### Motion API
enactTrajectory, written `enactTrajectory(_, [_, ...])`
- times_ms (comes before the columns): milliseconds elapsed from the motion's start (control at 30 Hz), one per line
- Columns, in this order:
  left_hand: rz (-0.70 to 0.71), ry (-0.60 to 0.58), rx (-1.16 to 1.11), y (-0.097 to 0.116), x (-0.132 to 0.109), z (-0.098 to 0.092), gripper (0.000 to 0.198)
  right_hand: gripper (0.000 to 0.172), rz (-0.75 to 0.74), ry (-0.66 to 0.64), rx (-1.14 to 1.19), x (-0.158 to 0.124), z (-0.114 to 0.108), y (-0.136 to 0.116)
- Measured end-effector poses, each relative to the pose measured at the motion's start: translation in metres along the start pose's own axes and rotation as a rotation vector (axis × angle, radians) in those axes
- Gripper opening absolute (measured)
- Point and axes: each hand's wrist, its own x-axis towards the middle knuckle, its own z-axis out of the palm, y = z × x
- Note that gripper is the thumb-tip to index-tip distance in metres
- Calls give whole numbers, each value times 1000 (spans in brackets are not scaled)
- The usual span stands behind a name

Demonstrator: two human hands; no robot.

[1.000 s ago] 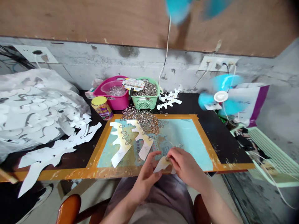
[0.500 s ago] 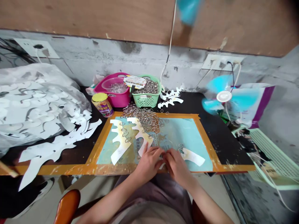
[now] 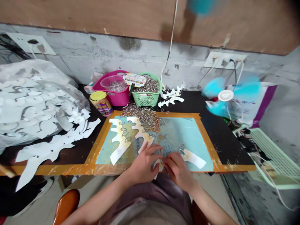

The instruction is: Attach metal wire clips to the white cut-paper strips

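A white cut-out piece (image 3: 160, 166) shows between my two hands at the mat's front edge, mostly covered by fingers. My left hand (image 3: 145, 163) curls round its left side, thumb and fingers at the piece. The fingertips of my right hand (image 3: 179, 171) are pinched together at its right edge; any small ring there is hidden. Left of my hands, a white wavy cut-out (image 3: 119, 145) and a second cut-out (image 3: 140, 132) carry metal rings along one edge. Another white piece (image 3: 194, 158) with rings at its tip lies beside my right hand.
Loose metal rings (image 3: 152, 120) are heaped behind the mat's middle. A pink basket (image 3: 119, 98), green basket (image 3: 146, 99) and yellow-lidded can (image 3: 102, 104) stand behind. A bag of white cut-outs (image 3: 39, 106) fills the left; a spinning blue fan (image 3: 225, 95) stands right.
My left fingers have spread and shifted slightly away from my right hand, uncovering more of the white piece. My right hand stays pinched close to the same spot.
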Motion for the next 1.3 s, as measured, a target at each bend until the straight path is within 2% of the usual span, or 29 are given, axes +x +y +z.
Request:
enactTrajectory(133, [106,36,131,-3,3,8,18,14,3,-21,47,-1,-1,2])
enactTrajectory(267, [209,97,220,-3,3,7,19,19,34,-55,122,2,-8,5])
enactTrajectory(333, [259,130,253,-2,1,6,20,23,25,-113,75,5,-11,6])
enactTrajectory(433, [324,133,240,-3,-2,8,22,17,-27,-180,-15,7,-13,9])
enactTrajectory(500, [311,138,192,-5,-3,10,23,15,-83,-162,-59,5,-12,11])
enactTrajectory(600, [244,148,119,-8,-3,13,22,19,-163,-62,-93,-3,-6,15])
enactTrajectory(700, [211,126,97,-8,-3,13,21,23,-179,-11,-84,-10,-2,17])
enactTrajectory(933, [247,124,147,-7,-4,11,19,23,-64,-90,79,-2,-12,18])
enactTrajectory(1067, [269,151,202,-7,-4,11,18,26,-121,-199,9,11,-22,19])
enactTrajectory(1200, [308,128,195,-7,-3,11,20,16,-158,-308,-77,22,-28,19])
enactTrajectory(1300, [279,100,168,-7,-4,11,22,13,-206,-338,-172,22,-28,17])
